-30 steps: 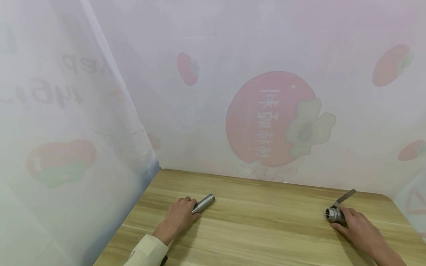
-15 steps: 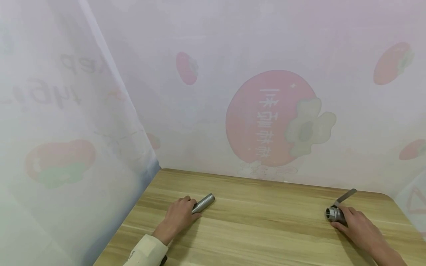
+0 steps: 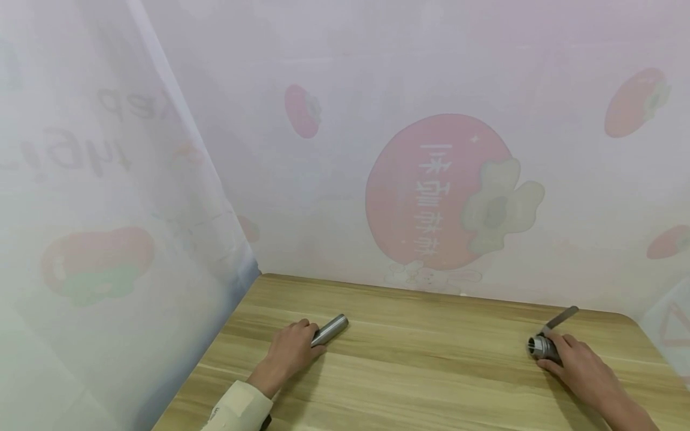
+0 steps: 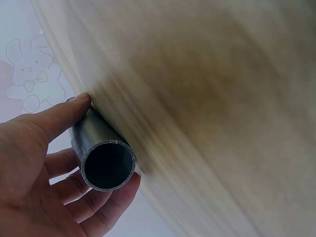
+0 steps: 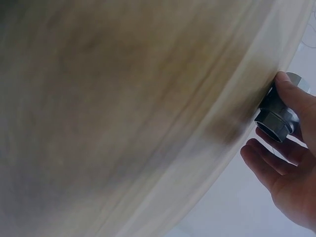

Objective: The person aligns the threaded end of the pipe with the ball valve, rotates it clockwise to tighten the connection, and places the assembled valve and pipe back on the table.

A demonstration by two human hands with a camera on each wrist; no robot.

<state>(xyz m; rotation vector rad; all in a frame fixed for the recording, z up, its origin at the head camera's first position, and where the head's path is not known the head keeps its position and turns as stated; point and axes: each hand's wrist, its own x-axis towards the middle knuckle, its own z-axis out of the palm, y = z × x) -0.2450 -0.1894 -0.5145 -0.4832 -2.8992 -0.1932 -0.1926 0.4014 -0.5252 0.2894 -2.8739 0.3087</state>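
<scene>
On the left half of the table, my left hand holds a short grey metal pipe. In the left wrist view the pipe shows its hollow round end, with the thumb on one side and the fingers curled round the other. Over at the right, my right hand grips a metal ball valve by its body. Its flat lever handle points up and away. The right wrist view has the valve body between thumb and fingers; the lever is hidden there.
Both things are at a wood-grain table with rounded far corners. A pale printed curtain hangs along its back edge, and another curtain sheet hangs at the left side.
</scene>
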